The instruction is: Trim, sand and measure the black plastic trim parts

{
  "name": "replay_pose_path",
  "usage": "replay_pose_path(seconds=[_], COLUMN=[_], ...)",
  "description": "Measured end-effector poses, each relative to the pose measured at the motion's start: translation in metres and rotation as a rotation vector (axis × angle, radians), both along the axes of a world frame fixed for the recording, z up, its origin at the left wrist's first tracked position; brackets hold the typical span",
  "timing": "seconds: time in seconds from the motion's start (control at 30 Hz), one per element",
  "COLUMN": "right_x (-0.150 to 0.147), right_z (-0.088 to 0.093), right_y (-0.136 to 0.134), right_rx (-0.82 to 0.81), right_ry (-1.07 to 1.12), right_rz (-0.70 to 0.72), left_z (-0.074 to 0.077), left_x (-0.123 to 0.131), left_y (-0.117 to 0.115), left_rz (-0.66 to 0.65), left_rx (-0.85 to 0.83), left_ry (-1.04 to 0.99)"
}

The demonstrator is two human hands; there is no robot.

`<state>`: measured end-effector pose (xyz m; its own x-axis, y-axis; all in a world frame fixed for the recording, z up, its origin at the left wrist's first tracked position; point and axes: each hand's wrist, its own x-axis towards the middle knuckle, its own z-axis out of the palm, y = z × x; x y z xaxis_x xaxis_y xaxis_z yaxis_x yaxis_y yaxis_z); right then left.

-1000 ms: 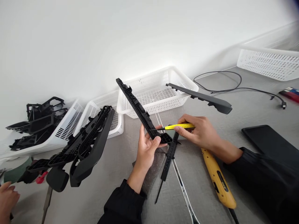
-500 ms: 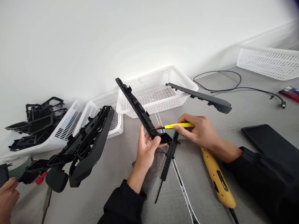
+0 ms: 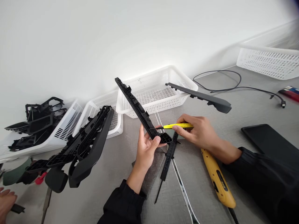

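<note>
My left hand [image 3: 146, 151] grips the lower end of a long black plastic trim piece [image 3: 137, 109], which slants up to the left with its ribbed, clipped side showing. In my right hand [image 3: 198, 132] is a slim tool with a yellow grip and a thin pointed metal tip, like tweezers or a craft knife [image 3: 177, 126]. Its tip touches or lies just over the trim piece near my left thumb. Beneath my hands lies a black caliper [image 3: 169, 158] on the table. A yellow corded power tool [image 3: 217, 179] rests below my right wrist.
White baskets [image 3: 154, 109] stand along the wall; a similar trim piece [image 3: 203, 98] leans over one rim. More black trim parts [image 3: 91, 149] jut from the baskets at left. A phone [image 3: 271, 140], a black cable [image 3: 238, 88] and another person's hand [image 3: 7, 202] are at the sides.
The yellow-gripped tool has shifted slightly left along the trim piece, which stays nearly still. At far left, the other person's hand has moved down.
</note>
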<state>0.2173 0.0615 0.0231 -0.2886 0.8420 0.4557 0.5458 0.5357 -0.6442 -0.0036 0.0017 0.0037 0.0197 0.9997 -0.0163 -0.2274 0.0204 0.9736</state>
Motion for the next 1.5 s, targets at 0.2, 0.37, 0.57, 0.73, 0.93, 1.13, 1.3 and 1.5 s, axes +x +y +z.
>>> replay_pose_path(seconds=[0.2,0.37,0.57,0.73,0.93,1.13,1.3,1.5], right_x=[0.0005,0.0016,0.0019,0.0037,0.0051,0.0068,0.0051,0.0017], right_z=[-0.0014,-0.0014,-0.0025,-0.0019,-0.0037,-0.0003,0.0017,-0.0008], right_y=[0.0006,0.0014,0.0012,0.0025,0.0043,0.0049,0.0046,0.0037], right_rx=[0.018,0.023,0.014,0.011,-0.005,-0.059,-0.121,-0.131], right_ry=[-0.007,-0.010,-0.024,-0.022,-0.059,-0.076,-0.071,-0.053], right_rz=[-0.027,-0.028,0.037,0.039,0.087,0.127,0.172,0.136], left_z=[-0.0011,-0.0021,0.0003,-0.0012,-0.0050,-0.0057,-0.0057,-0.0031], left_x=[0.0003,0.0001,-0.0010,-0.0009,-0.0023,-0.0046,-0.0085,-0.0084], left_y=[0.0002,-0.0001,-0.0001,0.0003,0.0000,-0.0007,-0.0023,-0.0018], left_rz=[0.011,0.011,-0.010,-0.004,0.016,0.020,-0.023,-0.061], left_rx=[0.009,0.003,-0.005,0.010,0.007,-0.019,-0.039,-0.006], left_ry=[0.010,0.001,0.002,0.025,0.031,0.014,0.060,0.100])
